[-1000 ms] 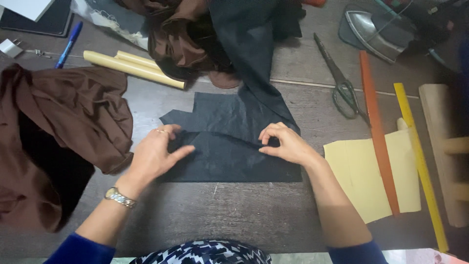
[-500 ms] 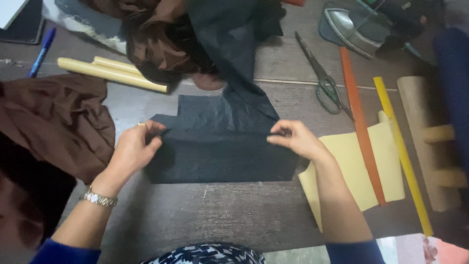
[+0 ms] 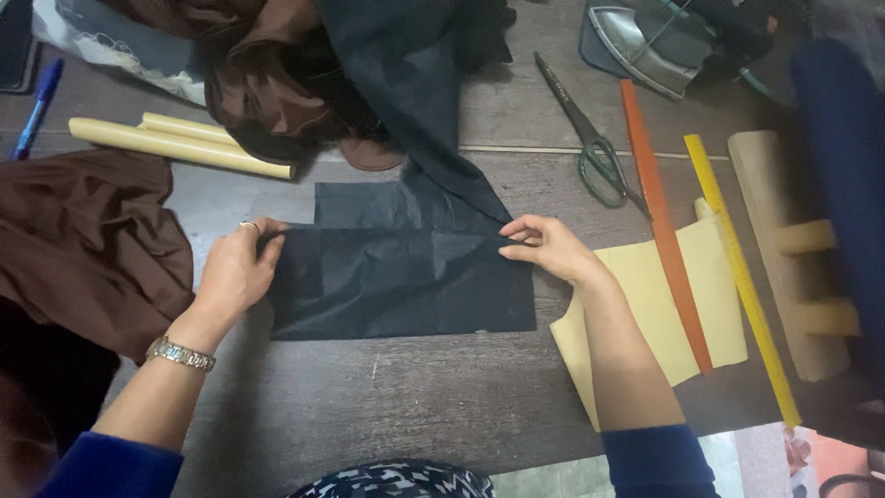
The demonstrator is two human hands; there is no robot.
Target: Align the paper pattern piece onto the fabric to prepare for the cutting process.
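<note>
At the far left a blue pen (image 3: 35, 109) lies on the dark wooden table (image 3: 415, 406), and below it a heap of brown cloth (image 3: 88, 244) spreads toward the near edge. Two rolled cream paper tubes (image 3: 175, 146) rest side by side beyond it. The left hand (image 3: 235, 267), with a ring and a metal wristwatch (image 3: 181, 353), has its fingers pinched together on the left edge of a piece of black fabric (image 3: 396, 277). That fabric lies flat in the middle of the table, folded into a rough rectangle, with a strip running up toward a pile of dark and brown cloth (image 3: 313, 83) at the back. The right hand (image 3: 546, 245) is closed on the fabric's upper right corner, fingertips pressed together. Right of it lie scissors (image 3: 590, 138), a yellow paper pattern (image 3: 654, 304), an orange ruler (image 3: 664, 231), a yellow ruler (image 3: 737, 277) and, at the back, an iron (image 3: 645, 37).
</note>
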